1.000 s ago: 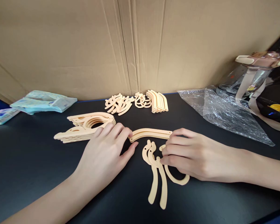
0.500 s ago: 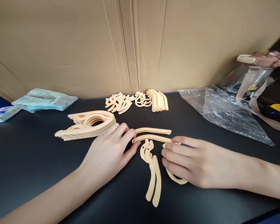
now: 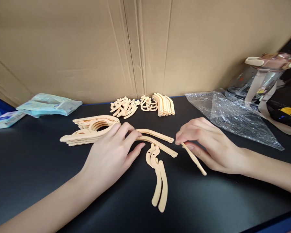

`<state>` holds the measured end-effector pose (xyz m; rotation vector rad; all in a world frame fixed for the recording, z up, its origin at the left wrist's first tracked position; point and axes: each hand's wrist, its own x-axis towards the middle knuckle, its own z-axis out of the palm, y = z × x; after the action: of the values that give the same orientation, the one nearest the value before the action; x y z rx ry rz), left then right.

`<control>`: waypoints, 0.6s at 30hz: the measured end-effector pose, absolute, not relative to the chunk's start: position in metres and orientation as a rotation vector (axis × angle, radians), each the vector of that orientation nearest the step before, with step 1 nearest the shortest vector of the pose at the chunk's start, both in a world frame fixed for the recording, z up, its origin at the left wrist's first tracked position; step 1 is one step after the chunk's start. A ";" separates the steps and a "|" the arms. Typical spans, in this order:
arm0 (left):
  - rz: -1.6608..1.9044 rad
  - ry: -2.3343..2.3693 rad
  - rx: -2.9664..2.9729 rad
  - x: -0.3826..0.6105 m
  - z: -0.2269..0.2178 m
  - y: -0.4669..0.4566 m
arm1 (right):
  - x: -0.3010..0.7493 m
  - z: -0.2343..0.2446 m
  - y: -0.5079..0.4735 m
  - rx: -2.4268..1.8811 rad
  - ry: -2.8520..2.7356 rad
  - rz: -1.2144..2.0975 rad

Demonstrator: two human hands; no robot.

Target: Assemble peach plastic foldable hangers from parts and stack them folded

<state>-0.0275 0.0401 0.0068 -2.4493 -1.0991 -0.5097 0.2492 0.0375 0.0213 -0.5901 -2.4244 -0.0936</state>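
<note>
My left hand (image 3: 113,147) is curled over the left ends of two curved cream hanger arms (image 3: 160,147), which pass between thumb and forefinger; those ends are hidden. My right hand (image 3: 206,145) is raised to the right, pinching a thin cream hanger piece (image 3: 195,160) that shows nearly edge-on. Between the hands, just below the arms, lie two overlapping hook pieces (image 3: 152,157) with small dark holes. Two more curved strips (image 3: 163,191) extend from them toward the front. A stack of flat hanger-shaped pieces (image 3: 79,139) sits behind my left hand.
At the back lie a pile of small hooked pieces (image 3: 124,106), some ring-like pieces (image 3: 148,103) and a row of curved arms (image 3: 163,104). Clear plastic wrap (image 3: 237,116) and a strapped bottle (image 3: 269,74) are at right. A tissue pack (image 3: 50,105) lies left; cardboard (image 3: 87,48) stands behind.
My right hand has lifted away rightward with the thin piece, turning it edge-on. Both curved arms have swung so their right ends slope toward the front, their left ends now under my left hand.
</note>
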 end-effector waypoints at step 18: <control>-0.729 -1.308 -2.558 -0.022 0.002 0.038 | 0.245 0.014 0.052 -1.030 -1.799 0.962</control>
<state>-0.0217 0.0378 0.0017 -2.5581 -1.3080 -0.7290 0.2446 0.0523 0.0136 -1.0302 -1.7992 0.9622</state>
